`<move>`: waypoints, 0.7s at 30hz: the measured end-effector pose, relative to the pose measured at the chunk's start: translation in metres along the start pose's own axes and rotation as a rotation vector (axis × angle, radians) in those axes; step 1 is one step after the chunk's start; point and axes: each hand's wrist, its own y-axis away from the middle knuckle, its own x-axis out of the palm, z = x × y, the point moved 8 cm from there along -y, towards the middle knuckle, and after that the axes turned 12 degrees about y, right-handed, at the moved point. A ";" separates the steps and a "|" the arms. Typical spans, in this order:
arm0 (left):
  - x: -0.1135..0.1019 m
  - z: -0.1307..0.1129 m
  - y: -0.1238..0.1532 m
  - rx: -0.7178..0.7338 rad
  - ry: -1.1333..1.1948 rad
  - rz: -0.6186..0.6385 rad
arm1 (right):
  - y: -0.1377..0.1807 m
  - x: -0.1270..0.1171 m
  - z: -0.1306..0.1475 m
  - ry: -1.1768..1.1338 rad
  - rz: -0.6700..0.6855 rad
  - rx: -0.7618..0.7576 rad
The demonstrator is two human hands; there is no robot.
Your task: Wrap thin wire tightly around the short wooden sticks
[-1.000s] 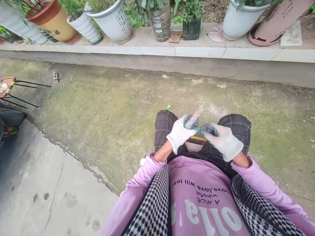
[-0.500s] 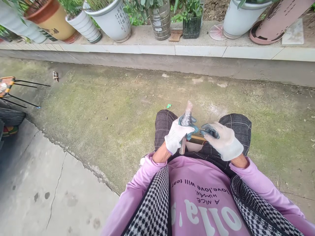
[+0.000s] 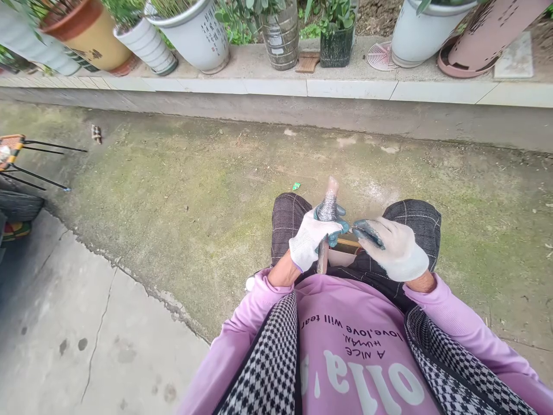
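My left hand (image 3: 315, 230), in a white glove with blue-green coated fingers, is wrapped round a pale rod (image 3: 332, 185). Fine dark thread or wire (image 3: 328, 207) is wound thickly about the rod's middle, and its lower end points at my waist. To the right of it, my gloved right hand (image 3: 386, 242) has its fingertips pinched together. A thin line seems to run between the two hands at the fingertips, too fine to identify. Below them, between my thighs, part of a yellowish edge (image 3: 347, 243) shows; the rest is hidden.
Potted plants, among them a white pot (image 3: 194, 37), line a tiled ledge (image 3: 276, 86) ahead. A stool (image 3: 12, 151) with thin black legs stands at far left. A green scrap (image 3: 296, 186) lies on the mossy concrete floor (image 3: 207, 190) beyond my knees.
My right hand has shifted very slightly, its fingers a little straighter. The rod's lower end has tilted slightly to the right; my left hand stays in place.
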 end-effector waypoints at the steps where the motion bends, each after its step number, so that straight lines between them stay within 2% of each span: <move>1: 0.000 0.000 0.000 -0.003 0.003 -0.004 | 0.000 0.001 0.000 0.003 0.005 -0.005; 7: 0.000 -0.008 0.006 0.036 0.006 -0.016 | -0.001 -0.003 0.003 -0.006 -0.051 -0.071; 10: 0.001 -0.010 0.008 0.041 -0.006 -0.020 | -0.004 -0.004 0.004 -0.015 -0.006 -0.065; 14: 0.002 -0.007 0.003 0.028 -0.039 -0.008 | -0.008 0.000 0.000 -0.051 0.136 0.027; 21: -0.014 0.002 -0.015 0.021 -0.088 -0.048 | -0.002 0.020 -0.024 -0.304 0.196 0.257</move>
